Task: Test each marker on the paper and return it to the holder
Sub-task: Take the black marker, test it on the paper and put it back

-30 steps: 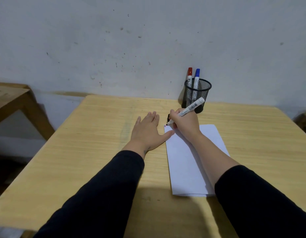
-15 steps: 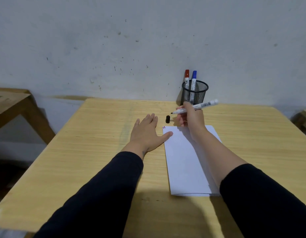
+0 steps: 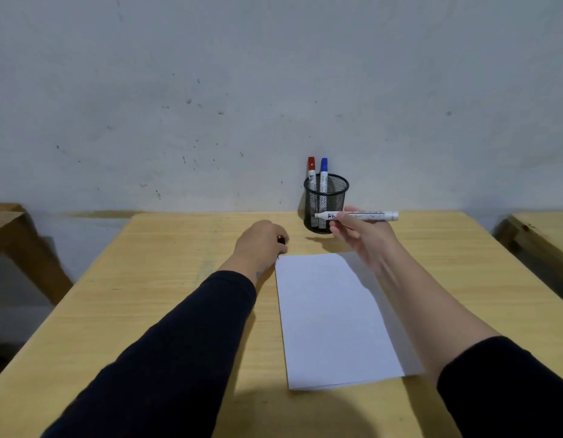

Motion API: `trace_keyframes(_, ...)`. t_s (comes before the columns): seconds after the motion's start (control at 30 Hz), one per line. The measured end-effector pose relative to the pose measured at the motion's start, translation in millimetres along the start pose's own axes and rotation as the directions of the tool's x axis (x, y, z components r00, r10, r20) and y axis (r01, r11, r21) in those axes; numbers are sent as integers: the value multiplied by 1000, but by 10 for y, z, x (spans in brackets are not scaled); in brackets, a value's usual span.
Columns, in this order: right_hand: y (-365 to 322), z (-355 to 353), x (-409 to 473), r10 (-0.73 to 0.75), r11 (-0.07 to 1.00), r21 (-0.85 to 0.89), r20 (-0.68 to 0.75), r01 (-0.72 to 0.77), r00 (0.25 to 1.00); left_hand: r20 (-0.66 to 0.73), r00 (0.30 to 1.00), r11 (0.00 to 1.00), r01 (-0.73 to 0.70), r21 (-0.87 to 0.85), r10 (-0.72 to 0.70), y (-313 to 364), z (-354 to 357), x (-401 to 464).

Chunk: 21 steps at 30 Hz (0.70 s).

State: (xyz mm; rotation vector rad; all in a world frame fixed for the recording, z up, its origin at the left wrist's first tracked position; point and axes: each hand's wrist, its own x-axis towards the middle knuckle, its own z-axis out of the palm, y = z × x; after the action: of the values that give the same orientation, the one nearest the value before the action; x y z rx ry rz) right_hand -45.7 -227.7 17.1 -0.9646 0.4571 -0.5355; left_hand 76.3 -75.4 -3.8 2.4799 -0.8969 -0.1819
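Observation:
My right hand (image 3: 362,238) holds a white marker (image 3: 365,215) level above the table, uncapped, its tip pointing left in front of the black mesh holder (image 3: 332,197). A red-capped marker (image 3: 311,169) and a blue-capped marker (image 3: 324,172) stand in the holder. My left hand (image 3: 261,243) is curled over the small black cap (image 3: 282,240), just beyond the white paper's (image 3: 334,320) far left corner. Only a sliver of the cap shows between the fingers. The paper lies flat on the wooden table (image 3: 147,295).
The holder stands at the table's far edge against a grey wall (image 3: 274,90). Another wooden table (image 3: 8,229) is at the left and a wooden piece (image 3: 539,235) at the right.
My right hand lifted the marker off the paper and turned it level. My left hand left the paper's edge, moved forward and closed over the black cap lying on the table.

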Motion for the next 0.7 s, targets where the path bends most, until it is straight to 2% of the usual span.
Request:
trace_keyframes(0.07, 20, -22, -24, -5, 1000, 18, -4, 5, 1000, -55, 996, 955, 51, -291, -70, 24, 9, -14)
trace_keyframes(0.13, -10, -8, -47, -30, 999, 11, -9, 30, 1000, -99, 985, 798, 53, -600, -140, 108, -58, -32)
trace_keyframes(0.23, -152, 74, -90, -80, 997, 0, 4, 80, 997, -141, 982, 588, -40, -808, -127, 232, -260, -2)
trace_keyframes(0.3, -259, 139, -124, -103, 995, -4, 26, 103, 994, -159, 982, 510, -88, -856, -97, 313, -399, -18)
trace_keyframes(0.4, -362, 224, -180, -125, 992, -6, 71, 126, 990, -165, 985, 470, -121, -874, -53, 397, -511, -44)
trace_keyframes(0.53, -421, 307, -243, -146, 989, -7, 114, 148, 983, -145, 989, 444, -125, -887, -11, 472, -574, -83)
trace_keyframes(0.7, -437, 337, -312, -150, 988, -8, 153, 153, 977, -131, 990, 460, -137, -877, 44, 534, -600, -173)
